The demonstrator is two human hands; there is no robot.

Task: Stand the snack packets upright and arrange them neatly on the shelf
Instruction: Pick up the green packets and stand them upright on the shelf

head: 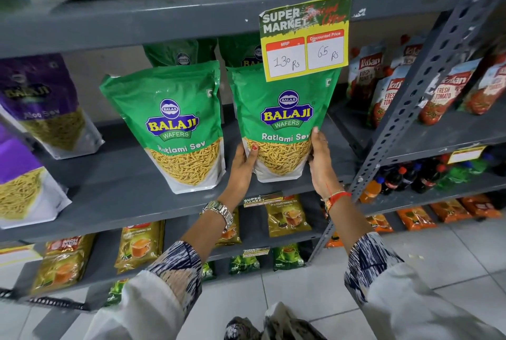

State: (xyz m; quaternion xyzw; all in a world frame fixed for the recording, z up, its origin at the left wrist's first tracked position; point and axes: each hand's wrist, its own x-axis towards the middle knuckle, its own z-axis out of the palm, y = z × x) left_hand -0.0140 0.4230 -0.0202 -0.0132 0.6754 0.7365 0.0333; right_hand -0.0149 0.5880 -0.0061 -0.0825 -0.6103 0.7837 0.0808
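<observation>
Two green Balaji Ratlami Sev packets stand upright side by side on the grey shelf [117, 189]. The right packet [284, 120] is held at its lower sides: my left hand [242, 168] presses its left edge and my right hand [321, 164] its right edge. The left packet [175, 126] stands free, leaning slightly to the left. Behind them, two more green packets [178, 53] peek out at the back of the shelf. Purple Balaji packets [41, 101] stand tilted at the far left.
A price card [305, 38] hangs from the shelf above, over the held packet's top. Tomato ketchup pouches [383, 88] fill the neighbouring rack to the right of a perforated grey upright [427, 88]. Tea packets [287, 216] and drink bottles [410, 175] sit on lower shelves.
</observation>
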